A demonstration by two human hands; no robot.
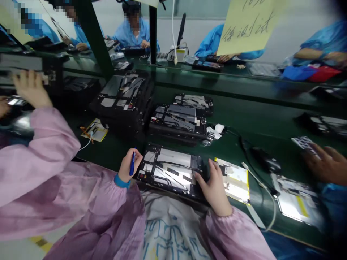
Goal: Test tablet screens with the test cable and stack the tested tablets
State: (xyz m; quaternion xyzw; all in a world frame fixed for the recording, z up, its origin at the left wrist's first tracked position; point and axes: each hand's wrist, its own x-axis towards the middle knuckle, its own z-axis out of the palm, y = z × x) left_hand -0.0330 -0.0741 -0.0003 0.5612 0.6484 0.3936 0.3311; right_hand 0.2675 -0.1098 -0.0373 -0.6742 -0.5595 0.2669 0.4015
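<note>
Directly before me lies an opened tablet (173, 159), its silver battery plates and black cables showing. My left hand (129, 166) is closed round a blue pen (132, 164) at the tablet's left end, with a blue band on the wrist. At the other end, my right hand (215, 187) rests with thumb and fingers apart, the thumb over the tablet's right edge and the fingers beside it. Just right of that hand lies a silver panel with yellow edging (235, 180). Behind the tablet stands a stack of similar opened tablets (179, 122).
A taller tablet stack (121, 97) rises at the left back. On the right are a black mouse (265, 159), a white cable (273, 213) and a co-worker's hand (325, 162). A neighbour's pink sleeve (40, 144) reaches in from the left. A yellow note (244, 25) hangs above.
</note>
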